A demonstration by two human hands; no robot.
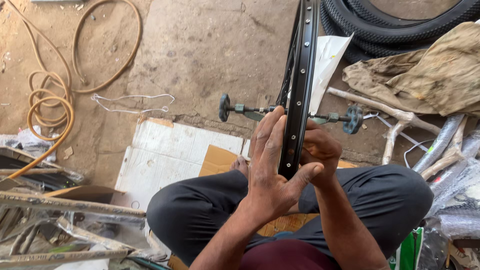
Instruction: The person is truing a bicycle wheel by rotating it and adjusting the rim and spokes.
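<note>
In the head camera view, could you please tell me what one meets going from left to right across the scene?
Coiled tan hose → white wire loop → white cardboard sheet → left hand → black wheel rim → right hand → bare wooden branch → crumpled tan cloth.

Bicycle repair workshop: tyres (400,25), hose (50,105), dirt floor (200,50)

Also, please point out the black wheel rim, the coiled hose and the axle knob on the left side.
black wheel rim (301,75), head view, outer face with spoke holes
coiled hose (50,107), head view, on the loops
axle knob (224,107), head view, on its round face
</note>
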